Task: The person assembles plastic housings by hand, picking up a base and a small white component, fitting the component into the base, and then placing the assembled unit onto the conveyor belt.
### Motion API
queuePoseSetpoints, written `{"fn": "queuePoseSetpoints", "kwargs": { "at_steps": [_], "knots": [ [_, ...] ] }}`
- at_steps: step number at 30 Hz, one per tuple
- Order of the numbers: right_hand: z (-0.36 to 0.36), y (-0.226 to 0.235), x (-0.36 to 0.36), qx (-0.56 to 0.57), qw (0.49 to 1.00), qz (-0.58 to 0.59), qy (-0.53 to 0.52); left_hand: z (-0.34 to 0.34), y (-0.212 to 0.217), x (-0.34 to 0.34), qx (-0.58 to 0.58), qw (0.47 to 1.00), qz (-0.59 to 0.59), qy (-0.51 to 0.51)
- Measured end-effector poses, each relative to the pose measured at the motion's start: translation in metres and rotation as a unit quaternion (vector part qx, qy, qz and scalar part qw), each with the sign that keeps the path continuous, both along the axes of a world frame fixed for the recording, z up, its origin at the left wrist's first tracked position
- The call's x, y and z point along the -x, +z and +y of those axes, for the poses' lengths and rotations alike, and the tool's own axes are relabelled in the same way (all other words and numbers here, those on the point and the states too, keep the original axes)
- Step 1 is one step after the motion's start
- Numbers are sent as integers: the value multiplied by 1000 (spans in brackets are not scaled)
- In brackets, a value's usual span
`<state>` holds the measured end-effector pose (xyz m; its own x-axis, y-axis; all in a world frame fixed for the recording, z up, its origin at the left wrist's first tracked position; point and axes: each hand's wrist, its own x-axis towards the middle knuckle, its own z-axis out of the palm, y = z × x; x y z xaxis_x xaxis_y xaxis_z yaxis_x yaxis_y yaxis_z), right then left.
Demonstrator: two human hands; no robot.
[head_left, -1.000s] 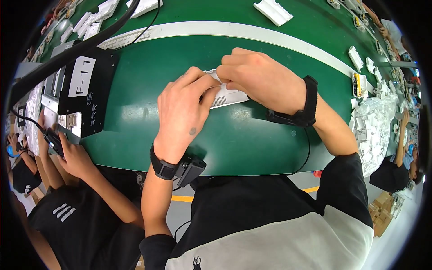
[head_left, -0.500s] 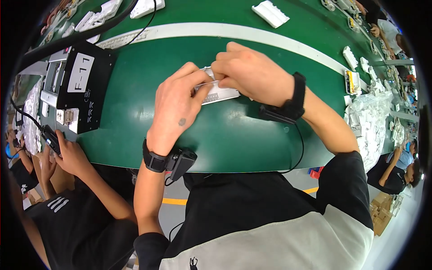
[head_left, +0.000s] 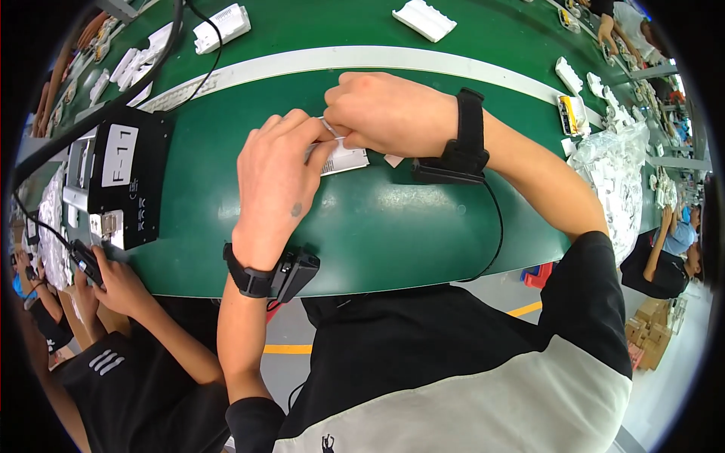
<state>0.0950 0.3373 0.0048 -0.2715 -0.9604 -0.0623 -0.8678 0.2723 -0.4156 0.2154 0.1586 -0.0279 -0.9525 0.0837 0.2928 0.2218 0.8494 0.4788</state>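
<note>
A flat white plastic part (head_left: pixel 349 161) with small slots lies on the green table under my hands, largely covered by them. My left hand (head_left: pixel 278 162) is closed over its left end, thumb and fingertips pinched together on it. My right hand (head_left: pixel 385 113) is bent over the far side with its fingers curled into a pinch. Its fingertips meet those of my left hand, and what they hold is hidden. Beside my right wrist lies a small pale piece (head_left: pixel 393 160). Black straps with small devices sit on both wrists.
On the left stands a black box-shaped machine (head_left: pixel 130 177) with cables. A white rail (head_left: pixel 362 57) crosses behind my hands, with white housings (head_left: pixel 424 20) beyond it. Plastic-wrapped parts (head_left: pixel 615 177) are heaped at the right. A co-worker's hand (head_left: pixel 121 283) holds a black device at left.
The whole view has shifted slightly, so the table things sit further left. My hands stay together over the white part, with fingertips still pinched.
</note>
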Motion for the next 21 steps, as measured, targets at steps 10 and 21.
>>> {"fn": "queuePoseSetpoints", "kwargs": {
  "at_steps": [10, 21],
  "knots": [
    [2, -5, 3, -38, 996, 81, -16, 11, 7, 9, 24, 999, 39, -28],
    [5, -38, -25, 17, 992, 98, -73, 16, 3, -12, 67, 997, -8, -45]
  ]
}}
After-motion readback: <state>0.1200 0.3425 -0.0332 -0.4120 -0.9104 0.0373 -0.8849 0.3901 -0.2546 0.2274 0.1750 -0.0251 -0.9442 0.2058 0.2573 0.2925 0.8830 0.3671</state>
